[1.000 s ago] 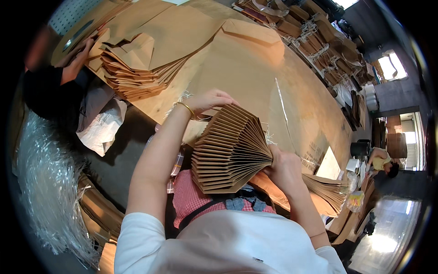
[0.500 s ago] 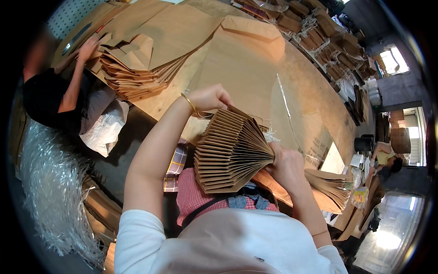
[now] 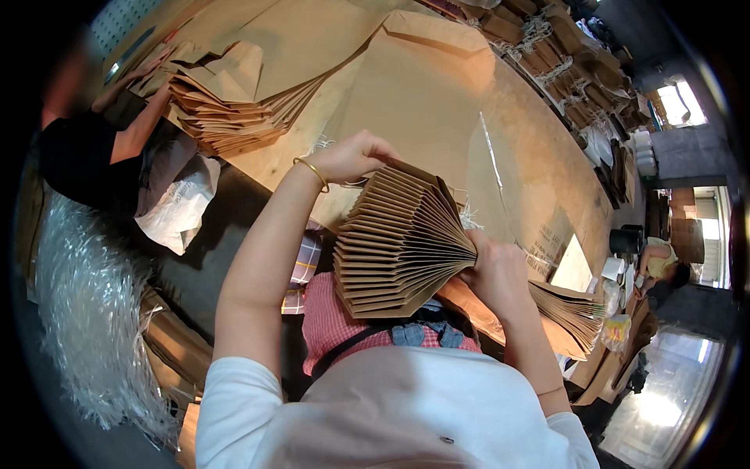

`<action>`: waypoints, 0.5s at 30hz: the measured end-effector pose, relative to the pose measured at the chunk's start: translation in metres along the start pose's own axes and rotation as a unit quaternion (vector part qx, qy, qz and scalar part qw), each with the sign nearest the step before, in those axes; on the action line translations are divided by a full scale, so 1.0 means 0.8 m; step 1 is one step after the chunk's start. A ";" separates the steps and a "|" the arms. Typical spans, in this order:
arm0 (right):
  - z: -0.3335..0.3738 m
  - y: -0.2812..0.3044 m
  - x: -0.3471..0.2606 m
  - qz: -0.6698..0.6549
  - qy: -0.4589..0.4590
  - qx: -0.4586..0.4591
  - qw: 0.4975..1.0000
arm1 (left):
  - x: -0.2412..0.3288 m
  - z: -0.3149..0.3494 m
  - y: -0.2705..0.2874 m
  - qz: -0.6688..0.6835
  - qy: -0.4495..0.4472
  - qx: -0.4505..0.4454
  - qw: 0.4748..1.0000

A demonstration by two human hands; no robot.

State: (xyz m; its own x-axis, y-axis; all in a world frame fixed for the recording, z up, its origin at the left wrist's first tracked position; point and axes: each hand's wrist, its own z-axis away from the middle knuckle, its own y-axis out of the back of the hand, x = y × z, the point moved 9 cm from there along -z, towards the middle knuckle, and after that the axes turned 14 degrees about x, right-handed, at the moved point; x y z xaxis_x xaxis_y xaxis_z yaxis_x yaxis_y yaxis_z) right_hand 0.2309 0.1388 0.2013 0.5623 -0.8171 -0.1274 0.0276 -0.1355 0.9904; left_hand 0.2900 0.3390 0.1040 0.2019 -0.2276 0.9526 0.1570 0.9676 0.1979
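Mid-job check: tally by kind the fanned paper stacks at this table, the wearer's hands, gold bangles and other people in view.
Fanned paper stacks: 3 (held stack, far-left stack, right-side stack)
Wearer's hands: 2 (left hand, right hand)
Gold bangle: 1
Other people: 2 (person in black, person in yellow)
Total: 8

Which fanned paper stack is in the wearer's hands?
The middle stack: left hand at its top, right hand gripping its narrow end. Neither holds the upper-left stack or right stack.
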 end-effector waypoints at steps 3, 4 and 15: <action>-0.003 0.006 -0.003 -0.003 0.005 0.008 1.000 | -0.011 -0.013 0.005 0.117 -0.083 -0.016 0.990; -0.003 0.006 -0.004 -0.002 0.004 0.012 1.000 | -0.019 -0.018 0.015 0.161 -0.080 0.033 0.983; -0.002 0.000 -0.003 0.023 0.020 0.018 0.999 | -0.078 0.069 0.064 0.267 -0.101 0.329 0.900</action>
State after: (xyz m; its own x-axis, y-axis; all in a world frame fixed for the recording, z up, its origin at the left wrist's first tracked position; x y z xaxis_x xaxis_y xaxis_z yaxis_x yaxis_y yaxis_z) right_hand 0.2309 0.1412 0.2016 0.5941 -0.8005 -0.0784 -0.0283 -0.1181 0.9926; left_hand 0.2323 0.4086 0.0673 -0.1112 0.2504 0.9617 -0.5309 0.8031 -0.2705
